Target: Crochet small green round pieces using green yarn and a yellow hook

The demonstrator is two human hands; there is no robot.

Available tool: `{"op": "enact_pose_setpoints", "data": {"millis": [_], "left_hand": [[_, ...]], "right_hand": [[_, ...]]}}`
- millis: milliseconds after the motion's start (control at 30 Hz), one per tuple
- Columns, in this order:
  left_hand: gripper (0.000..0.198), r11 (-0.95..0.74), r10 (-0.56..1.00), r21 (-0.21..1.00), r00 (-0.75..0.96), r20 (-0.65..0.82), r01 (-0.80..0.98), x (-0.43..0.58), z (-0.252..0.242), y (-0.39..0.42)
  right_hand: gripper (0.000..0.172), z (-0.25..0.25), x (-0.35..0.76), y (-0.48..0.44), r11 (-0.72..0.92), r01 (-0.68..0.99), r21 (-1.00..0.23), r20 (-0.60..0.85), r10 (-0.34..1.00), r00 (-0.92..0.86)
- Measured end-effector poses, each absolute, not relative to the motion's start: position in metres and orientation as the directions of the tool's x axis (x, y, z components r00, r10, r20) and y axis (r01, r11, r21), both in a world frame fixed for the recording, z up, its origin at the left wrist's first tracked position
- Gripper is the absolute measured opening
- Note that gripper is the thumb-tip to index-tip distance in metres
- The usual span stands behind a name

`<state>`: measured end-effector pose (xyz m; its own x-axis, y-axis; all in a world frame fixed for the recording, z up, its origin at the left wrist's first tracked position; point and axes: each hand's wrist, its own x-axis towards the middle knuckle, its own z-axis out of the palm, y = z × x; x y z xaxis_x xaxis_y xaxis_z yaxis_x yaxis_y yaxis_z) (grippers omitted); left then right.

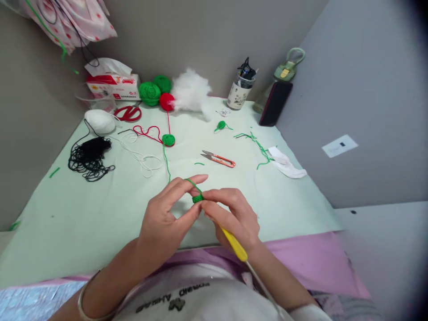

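Observation:
A small green crocheted piece (197, 199) is pinched between both hands, just above the table's front part. My left hand (169, 214) grips its left side with thumb and a finger, and green yarn passes over the raised index finger. My right hand (236, 214) holds a hook with a yellow handle (236, 245), its fingertips touching the piece; the hook's tip is hidden. From my left hand the yarn runs up to a small green ball (168, 140). Thread snips (219, 159) with orange handles lie beyond the hands.
Black yarn (90, 156), white yarn (100, 121) and red scissors (128, 113) lie at the left. Behind are a tissue box (113, 87), green balls (150, 93), a red ball (166, 102) and white stuffing (192, 93). A pen jar (238, 93), bottle (284, 71) and phone (276, 103) stand back right.

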<state>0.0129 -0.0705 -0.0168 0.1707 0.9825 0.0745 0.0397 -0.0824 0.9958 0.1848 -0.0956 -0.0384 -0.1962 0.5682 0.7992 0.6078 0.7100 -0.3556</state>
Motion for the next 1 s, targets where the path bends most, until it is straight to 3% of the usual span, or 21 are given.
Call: {"op": "enact_pose_setpoints", "data": {"millis": [133, 200, 267, 367, 467, 533, 733, 867, 1000], "left_hand": [[0.041, 0.272, 0.932, 0.921, 0.314, -0.181, -0.279, 0.013, -0.011, -0.069], [0.047, 0.442, 0.861, 0.814, 0.432, -0.267, -0.377, 0.012, -0.011, -0.067], [0.047, 0.536, 0.810, 0.741, 0.495, -0.316, -0.404, 0.011, -0.013, -0.064], [0.039, 0.520, 0.826, 0.744, 0.469, -0.313, -0.420, 0.007, -0.017, -0.060], [0.029, 0.424, 0.876, 0.815, 0.408, -0.258, -0.395, 0.005, -0.020, -0.060], [0.028, 0.367, 0.893, 0.863, 0.391, -0.223, -0.346, 0.006, -0.020, -0.063], [0.044, 0.269, 0.918, 0.931, 0.359, -0.170, -0.246, 0.012, -0.019, -0.066], [0.048, 0.347, 0.877, 0.872, 0.448, -0.173, -0.344, 0.010, -0.019, -0.062], [0.049, 0.498, 0.791, 0.751, 0.583, -0.186, -0.435, 0.007, -0.021, -0.060]], "right_hand": [[0.047, -0.043, 0.186, -0.099, 0.675, 0.682, -0.282, 0.807, 0.551, -0.211], [0.044, -0.041, 0.186, -0.098, 0.703, 0.623, -0.343, 0.810, 0.557, -0.182], [0.034, -0.038, 0.186, -0.095, 0.718, 0.494, -0.490, 0.786, 0.610, -0.106], [0.022, -0.034, 0.187, -0.090, 0.618, 0.228, -0.753, 0.647, 0.758, 0.085], [0.017, -0.032, 0.185, -0.088, 0.483, -0.048, -0.874, 0.471, 0.868, 0.160], [0.016, -0.033, 0.183, -0.087, 0.451, -0.143, -0.881, 0.434, 0.890, 0.139], [0.015, -0.036, 0.177, -0.084, 0.448, -0.163, -0.879, 0.437, 0.894, 0.099], [0.013, -0.034, 0.180, -0.083, 0.375, -0.246, -0.894, 0.361, 0.927, 0.101], [0.018, -0.029, 0.185, -0.080, 0.194, -0.400, -0.896, 0.177, 0.981, 0.080]]}}
